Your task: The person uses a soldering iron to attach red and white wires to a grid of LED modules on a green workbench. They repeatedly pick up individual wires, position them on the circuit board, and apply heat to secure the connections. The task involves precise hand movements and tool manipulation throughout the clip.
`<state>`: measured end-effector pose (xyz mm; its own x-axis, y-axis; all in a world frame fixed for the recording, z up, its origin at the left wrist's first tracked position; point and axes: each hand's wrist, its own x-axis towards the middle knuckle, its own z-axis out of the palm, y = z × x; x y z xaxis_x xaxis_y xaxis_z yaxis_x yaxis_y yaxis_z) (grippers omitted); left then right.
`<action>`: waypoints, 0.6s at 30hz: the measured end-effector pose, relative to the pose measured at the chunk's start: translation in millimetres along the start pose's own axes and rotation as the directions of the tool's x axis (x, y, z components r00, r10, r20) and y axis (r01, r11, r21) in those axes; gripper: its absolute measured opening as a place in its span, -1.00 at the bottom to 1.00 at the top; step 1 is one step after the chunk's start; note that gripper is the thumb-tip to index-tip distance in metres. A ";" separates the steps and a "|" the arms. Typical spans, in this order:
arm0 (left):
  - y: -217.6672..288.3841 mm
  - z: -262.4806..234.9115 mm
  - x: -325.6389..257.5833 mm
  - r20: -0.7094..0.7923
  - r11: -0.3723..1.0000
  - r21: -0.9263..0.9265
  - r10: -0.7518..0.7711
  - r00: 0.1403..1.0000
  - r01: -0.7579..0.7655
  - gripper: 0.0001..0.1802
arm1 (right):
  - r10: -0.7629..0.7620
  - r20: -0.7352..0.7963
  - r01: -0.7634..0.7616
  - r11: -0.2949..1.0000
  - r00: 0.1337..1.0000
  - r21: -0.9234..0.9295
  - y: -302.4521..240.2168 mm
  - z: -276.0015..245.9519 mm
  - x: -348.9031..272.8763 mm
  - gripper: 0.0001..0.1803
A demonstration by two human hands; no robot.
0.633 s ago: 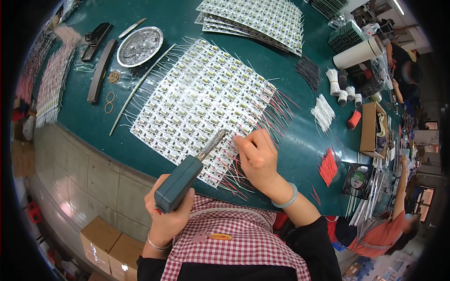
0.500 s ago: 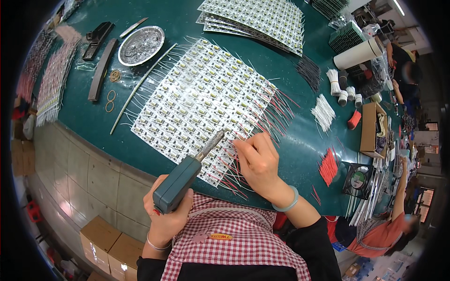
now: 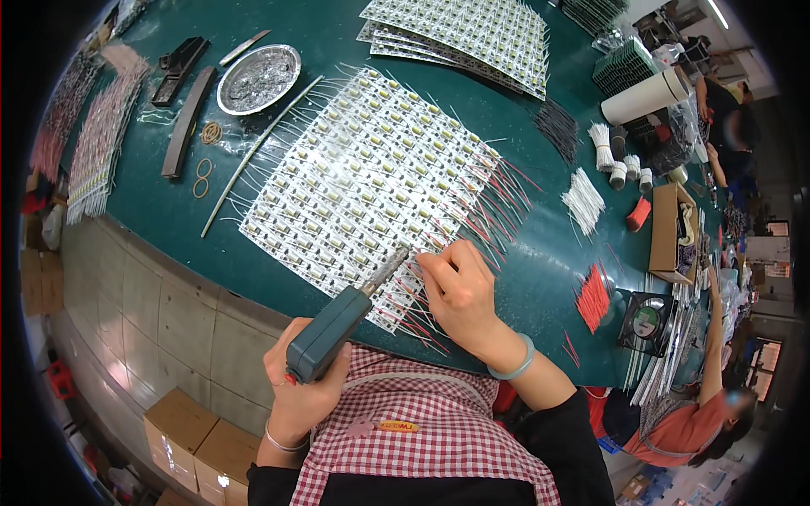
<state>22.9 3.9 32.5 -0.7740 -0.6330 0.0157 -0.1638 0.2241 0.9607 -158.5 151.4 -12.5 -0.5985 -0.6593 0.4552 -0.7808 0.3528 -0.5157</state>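
Observation:
My left hand (image 3: 308,375) is wrapped round the dark green body of a soldering gun (image 3: 327,336). Its metal tip rests at or just above a large white circuit-board panel (image 3: 337,160) set with rows of small yellowish parts. Close beside the tip, my right hand (image 3: 462,291) pinches what looks like a thin wire, mostly hidden by the fingertips. Red and white wires (image 3: 498,202) stick out along the panel's right side, and bare white ones fan out from its upper left edge. The panel lies flat on the green table (image 3: 540,287).
A foil-lined bowl (image 3: 257,80) stands at the upper left, near rubber bands (image 3: 202,177) and a dark bar (image 3: 187,122). More panels (image 3: 464,34) are stacked at the back. Bundles of white wires (image 3: 582,202) and red wires (image 3: 593,299) lie to the right. Co-workers sit farther right.
The soldering gun has shifted slightly right and down, its tip now closer to my right fingertips. My right hand has moved a little left. A co-worker at the right has raised an arm higher.

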 end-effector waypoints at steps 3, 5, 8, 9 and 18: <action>2.5 3.6 -0.2 -0.035 1.000 0.018 0.022 0.999 -0.021 -0.81 | 0.001 0.001 -0.001 1.000 1.000 0.000 -0.3 0.5 0.1 -0.77; 4.2 4.3 0.4 -0.036 1.000 0.024 0.010 0.999 -0.009 -0.82 | -0.001 0.004 0.001 1.000 1.000 -0.003 -0.5 0.1 0.4 -0.77; 3.7 4.6 0.5 -0.035 1.000 0.026 0.015 0.999 -0.014 -0.83 | -0.008 0.011 0.008 1.000 1.000 -0.012 -0.9 -0.9 1.0 -0.76; 3.0 4.7 0.3 -0.036 0.999 0.026 0.024 0.999 -0.023 -0.84 | -0.010 0.011 0.010 1.000 1.000 -0.013 -0.9 -0.8 0.8 -0.76; 3.5 0.7 -1.0 0.003 0.998 -0.011 -0.056 0.998 0.056 -0.84 | -0.015 0.018 0.016 0.999 1.000 -0.030 -1.4 -0.7 1.1 -0.76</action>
<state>22.6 5.8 35.7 -0.7655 -0.6423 -0.0385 -0.1996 0.1802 0.9632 -158.2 150.7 -10.7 -0.5832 -0.6763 0.4499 -0.7951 0.3619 -0.4866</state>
